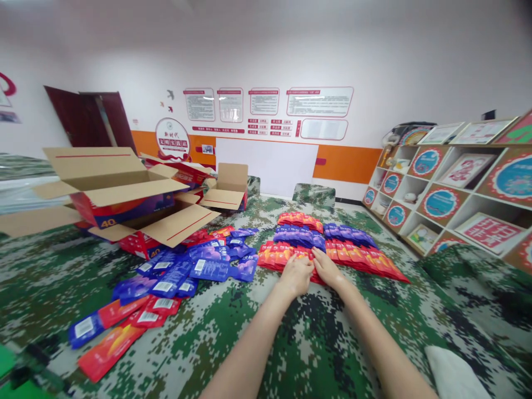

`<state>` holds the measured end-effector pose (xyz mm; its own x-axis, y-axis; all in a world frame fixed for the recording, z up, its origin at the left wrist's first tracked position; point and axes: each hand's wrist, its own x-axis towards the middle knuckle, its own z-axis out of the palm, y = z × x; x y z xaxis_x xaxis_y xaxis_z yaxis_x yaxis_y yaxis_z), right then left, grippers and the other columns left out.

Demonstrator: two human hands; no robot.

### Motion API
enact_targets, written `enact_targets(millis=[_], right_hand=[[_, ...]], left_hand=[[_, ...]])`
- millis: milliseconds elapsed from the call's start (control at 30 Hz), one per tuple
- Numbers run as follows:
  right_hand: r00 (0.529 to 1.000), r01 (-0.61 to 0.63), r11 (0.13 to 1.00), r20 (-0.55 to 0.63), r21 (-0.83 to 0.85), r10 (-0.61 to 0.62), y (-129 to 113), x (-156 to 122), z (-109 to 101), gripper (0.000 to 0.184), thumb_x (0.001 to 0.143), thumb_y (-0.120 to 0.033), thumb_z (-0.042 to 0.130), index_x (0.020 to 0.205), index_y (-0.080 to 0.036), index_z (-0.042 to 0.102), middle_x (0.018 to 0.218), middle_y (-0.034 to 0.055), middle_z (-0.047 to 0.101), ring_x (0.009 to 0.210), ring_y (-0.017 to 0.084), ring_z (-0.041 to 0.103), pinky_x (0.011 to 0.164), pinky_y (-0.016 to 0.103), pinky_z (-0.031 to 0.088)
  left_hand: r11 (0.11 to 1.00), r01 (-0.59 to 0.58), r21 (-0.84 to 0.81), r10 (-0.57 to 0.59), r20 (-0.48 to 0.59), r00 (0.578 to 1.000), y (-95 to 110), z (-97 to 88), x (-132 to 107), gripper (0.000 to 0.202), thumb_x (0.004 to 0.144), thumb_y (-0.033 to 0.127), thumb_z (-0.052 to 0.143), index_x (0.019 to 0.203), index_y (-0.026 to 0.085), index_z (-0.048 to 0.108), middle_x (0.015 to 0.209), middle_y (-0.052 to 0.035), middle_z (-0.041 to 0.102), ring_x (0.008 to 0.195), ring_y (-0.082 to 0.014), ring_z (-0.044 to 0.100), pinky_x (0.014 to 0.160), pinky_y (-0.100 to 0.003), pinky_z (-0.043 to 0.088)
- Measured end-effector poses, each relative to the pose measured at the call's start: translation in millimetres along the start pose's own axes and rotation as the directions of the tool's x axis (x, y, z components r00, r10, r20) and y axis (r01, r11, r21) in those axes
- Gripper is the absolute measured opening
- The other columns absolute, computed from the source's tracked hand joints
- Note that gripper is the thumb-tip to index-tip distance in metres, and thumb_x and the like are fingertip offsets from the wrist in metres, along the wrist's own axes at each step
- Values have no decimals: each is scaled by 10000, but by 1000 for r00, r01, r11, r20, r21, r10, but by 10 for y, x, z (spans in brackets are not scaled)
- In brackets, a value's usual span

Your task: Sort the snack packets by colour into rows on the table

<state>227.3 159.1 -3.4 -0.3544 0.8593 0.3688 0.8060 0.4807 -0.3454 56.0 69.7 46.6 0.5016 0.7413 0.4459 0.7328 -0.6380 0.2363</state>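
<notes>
The table (pixel 249 349) is covered in green and brown patches. In the middle and to the right, red packets (pixel 270 256) and blue packets (pixel 297 237) are lined up in rows. The near red ones are touched by the left grip (pixel 296 272) and the right grip (pixel 327 267), held close together; whether anything is pinched cannot be told. Loose packets (pixel 211 270) are heaped left, near open boxes (pixel 124 208).

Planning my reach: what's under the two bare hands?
Flat, glossy red packets show beside the left hand and right hand; what lies directly beneath is covered.
</notes>
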Motion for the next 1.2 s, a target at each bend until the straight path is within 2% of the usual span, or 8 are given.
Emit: enact_targets(millis=[200,433,567,733,867,967,1100,1200], right_hand=[[962,159,986,-231,52,-143,-752,-83,-201,518,799,-200,343,1303,-86,392,1335,150,409,1257,227,340,1048,439,290],[968,242,951,-115,194,-223,-1942,-334,140,548,768,-149,377,1304,-39,372,1317,182,422,1233,233,373,1043,417,305],[970,241,942,-42,234,-238,-2315,-425,345,572,746,-129,397,1313,-56,364,1333,168,409,1236,224,371,1047,403,298],[975,210,941,9,266,-221,-2483,-588,536,573,744,-122,405,1315,-81,368,1334,153,415,1238,221,370,1047,407,290],[984,160,923,16,350,-176,-2534,-644,562,579,733,-135,445,1308,-102,385,1319,148,435,1223,227,391,1040,407,293],[999,33,844,19,535,-51,-2602,-607,482,580,757,-231,495,1315,-123,374,1256,140,501,1118,222,501,967,387,387],[998,-40,686,1,727,57,-2615,-591,284,528,813,-289,438,1320,-166,354,1166,95,576,960,181,592,846,334,471],[985,-71,771,-76,633,154,-2454,-692,104,541,779,-238,463,1305,-144,381,1158,100,579,1002,201,565,884,346,437]], left_hand=[[990,122,70,-114,-109,987,-228,-570,-366,429,806,193,416,1234,167,410,1300,-101,414,1298,-197,227,1067,-375,205],[879,286,381,-368,160,916,-959,-1286,-1354,733,596,105,519,1304,117,329,1381,-144,317,1337,-246,114,1084,-414,84],[828,307,469,-435,192,880,-1196,-1350,-1758,734,616,77,483,1324,160,309,1387,-119,319,1311,-226,208,1065,-421,148],[870,285,402,-343,80,936,-1234,-1359,-1932,519,728,34,384,1215,193,470,1265,-95,455,1176,-189,413,1040,-369,222],[936,311,164,-306,-56,950,-1139,-1430,-1915,401,797,73,364,1129,202,549,1106,-79,546,1006,-177,524,930,-318,363],[926,336,-173,-368,-210,906,-993,-1394,-1855,286,829,163,394,1011,173,615,973,-73,591,940,-187,543,868,-314,411],[592,300,-747,-566,-121,815,-650,-1096,-1754,286,790,313,506,986,144,627,926,-64,644,875,-209,584,818,-352,454],[250,197,-948,-557,25,830,-336,-759,-1656,432,723,317,603,1122,157,561,1041,-77,636,952,-216,589,856,-356,454]])
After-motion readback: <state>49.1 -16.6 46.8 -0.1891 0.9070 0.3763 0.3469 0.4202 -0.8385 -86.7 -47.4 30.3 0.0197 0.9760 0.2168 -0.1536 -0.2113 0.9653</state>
